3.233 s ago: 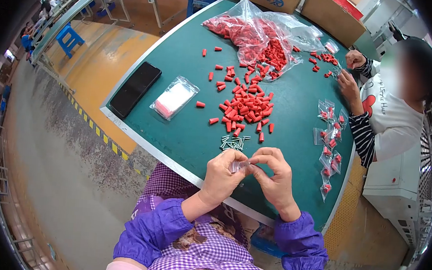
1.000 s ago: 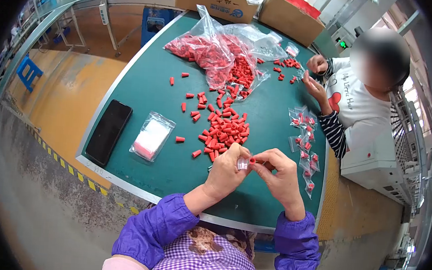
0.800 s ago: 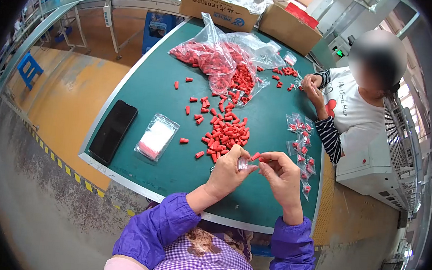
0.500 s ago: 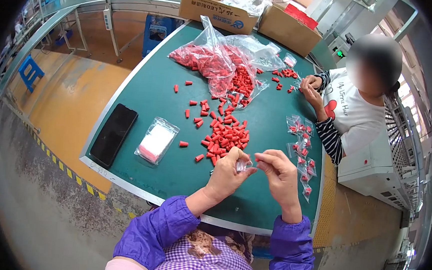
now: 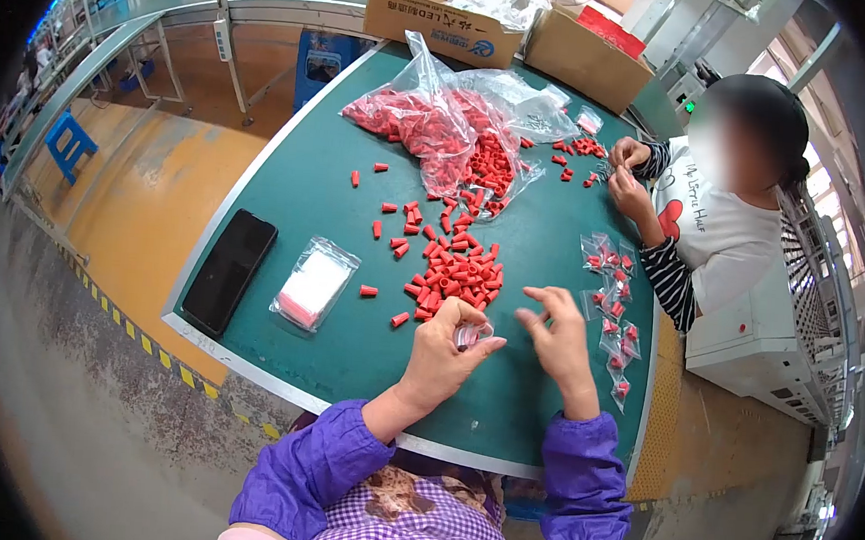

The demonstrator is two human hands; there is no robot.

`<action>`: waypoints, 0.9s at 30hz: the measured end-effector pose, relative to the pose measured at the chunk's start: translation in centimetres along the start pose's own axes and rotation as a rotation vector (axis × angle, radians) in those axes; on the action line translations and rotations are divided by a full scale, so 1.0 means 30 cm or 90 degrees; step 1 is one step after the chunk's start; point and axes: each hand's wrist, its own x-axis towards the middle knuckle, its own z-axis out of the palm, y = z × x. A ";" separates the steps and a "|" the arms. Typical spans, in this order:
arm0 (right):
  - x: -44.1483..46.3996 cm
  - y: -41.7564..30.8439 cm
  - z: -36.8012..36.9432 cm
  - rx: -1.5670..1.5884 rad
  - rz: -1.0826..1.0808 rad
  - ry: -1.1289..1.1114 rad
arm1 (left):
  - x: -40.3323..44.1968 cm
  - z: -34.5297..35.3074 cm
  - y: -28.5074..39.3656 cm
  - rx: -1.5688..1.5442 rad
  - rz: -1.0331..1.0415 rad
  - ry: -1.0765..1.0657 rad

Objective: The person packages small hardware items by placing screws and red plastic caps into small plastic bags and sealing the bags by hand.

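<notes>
My left hand [image 5: 444, 351] is closed on a small clear plastic bag [image 5: 468, 335], just below the heap of red caps [image 5: 460, 272]. To its right, my right hand [image 5: 556, 341] is raised over the green table with thumb and fingers apart and nothing seen between them. Small filled bags [image 5: 613, 301], each with red pieces inside, lie in a column to the right of my right hand. What the bag in my left hand contains is too small to tell.
A black phone [image 5: 230, 271] and a pack of clear bags [image 5: 315, 284] lie on the left of the green table [image 5: 299, 175]. A large bag of red caps [image 5: 432, 130] lies at the back before cardboard boxes [image 5: 445, 25]. Across the right side, a co-worker [image 5: 723, 205] handles small parts.
The red cap that my right hand held is no longer seen in its fingers. That hand has opened and moved apart from my left hand, which keeps hold of the small bag.
</notes>
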 end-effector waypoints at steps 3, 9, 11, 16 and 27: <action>-0.026 0.036 0.039 -0.001 0.017 0.012 | -0.017 -0.011 -0.001 -0.019 -0.023 0.004; 0.016 0.071 -0.012 -0.070 0.100 0.120 | -0.040 -0.061 -0.040 -0.111 -0.103 0.031; 0.010 0.186 0.024 -0.126 0.049 0.123 | -0.037 -0.058 -0.050 -0.076 -0.076 0.036; 0.025 0.188 0.032 -0.141 0.026 0.053 | -0.036 -0.054 -0.052 -0.030 -0.055 0.025; -0.007 -0.190 -0.020 0.150 -0.147 -0.190 | -0.033 -0.050 -0.037 0.022 -0.054 -0.006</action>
